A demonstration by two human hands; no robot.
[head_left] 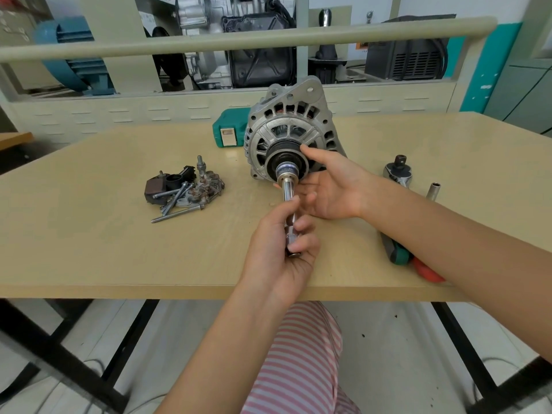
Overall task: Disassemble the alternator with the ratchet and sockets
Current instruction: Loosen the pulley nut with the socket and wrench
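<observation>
The grey alternator [291, 127] stands on the wooden table [104, 234], its black pulley [273, 164] facing me. A chrome socket [286, 171] on an extension bar [289, 194] sits on the pulley's centre nut. My left hand [283, 249] grips the near end of the bar. My right hand [331, 189] is beside the pulley with relaxed fingers, its thumb tip touching the pulley's edge. The ratchet head [398, 171] lies on the table to the right, its handle hidden under my right forearm.
A pile of removed parts and long bolts [182, 192] lies left of the alternator. A teal socket case [228, 128] stands behind it. A loose socket [433, 191] and green and red tool handles [403, 255] lie at the right. The table's front edge is near my lap.
</observation>
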